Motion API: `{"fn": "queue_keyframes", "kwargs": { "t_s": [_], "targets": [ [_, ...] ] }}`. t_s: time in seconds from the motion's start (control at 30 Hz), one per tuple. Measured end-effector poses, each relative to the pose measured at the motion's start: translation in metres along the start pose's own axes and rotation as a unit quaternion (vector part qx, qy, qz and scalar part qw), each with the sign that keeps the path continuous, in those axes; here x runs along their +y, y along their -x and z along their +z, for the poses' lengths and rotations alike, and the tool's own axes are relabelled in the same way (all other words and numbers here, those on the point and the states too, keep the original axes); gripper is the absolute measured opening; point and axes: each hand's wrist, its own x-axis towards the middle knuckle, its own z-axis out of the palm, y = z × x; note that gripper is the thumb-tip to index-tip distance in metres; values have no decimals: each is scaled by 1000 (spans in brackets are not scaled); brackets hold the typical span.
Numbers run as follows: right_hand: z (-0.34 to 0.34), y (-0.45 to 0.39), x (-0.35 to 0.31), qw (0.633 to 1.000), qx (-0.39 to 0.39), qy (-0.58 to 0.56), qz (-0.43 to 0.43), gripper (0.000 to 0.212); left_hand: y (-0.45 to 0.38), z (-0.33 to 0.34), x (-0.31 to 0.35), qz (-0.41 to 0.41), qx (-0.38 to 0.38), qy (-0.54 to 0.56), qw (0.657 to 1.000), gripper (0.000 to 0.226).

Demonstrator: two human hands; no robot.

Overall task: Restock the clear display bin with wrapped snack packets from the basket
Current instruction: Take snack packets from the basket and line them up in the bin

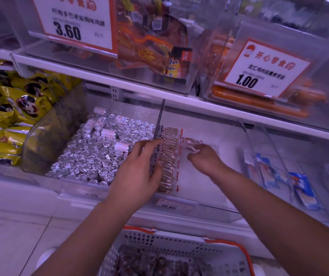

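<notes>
Both hands are down in the clear display bin (209, 204) as we look from the head camera, and we're mid-placement. Our left hand (139, 172) lies spread, fingers apart, pressed flat against the row of wrapped snack packets (168, 160) that stands on edge along the bin's left wall, right by the dark divider (159, 120). Our right hand (205, 158) is pinched shut on a clear packet (192, 143) at the far end of that row, just beside it. Most of the bin floor to the right is bare, so by our reckoning the restock has barely begun. Doing this well means we keep the left palm bracing the row so nothing topples, then slide the new packet in upright, flush against its neighbours, red edge lined up with theirs. Slippery film like this will probably fan out if we let go too soon, so we release the right hand first. Down at the bottom edge, the basket (179, 244) with its orange rim holds plenty more dark packets (159, 263), blurred but clearly within easy reach. Next door, the foil-wrapped rolls (100, 152) fill their own compartment; we leave those alone.
</notes>
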Motion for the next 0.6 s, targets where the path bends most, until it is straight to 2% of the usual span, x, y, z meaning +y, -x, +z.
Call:
{"fn": "queue_keyframes", "kwargs": {
  "t_s": [0.1, 0.17, 0.23, 0.37, 0.6],
  "targets": [
    [-12, -39, 18, 963, 52, 248, -90, 58, 0, 0, -1, -2, -4, 3, 1000, 58],
    [-8, -58, 23, 948, 36, 299, -100, 67, 0, 0, -2, 0, -4, 5, 1000, 58],
    [-1, -68, 25, 953, 29, 280, -110, 58, -1, 0, -3, 3, -5, 4, 1000, 57],
    [1, -75, 33, 955, 91, 213, -184, 31, -2, 0, -3, 7, -5, 4, 1000, 57],
    [-11, -86, 30, 939, 98, 262, -199, 24, 0, 1, -5, 8, -7, 6, 1000, 57]
  ]
}}
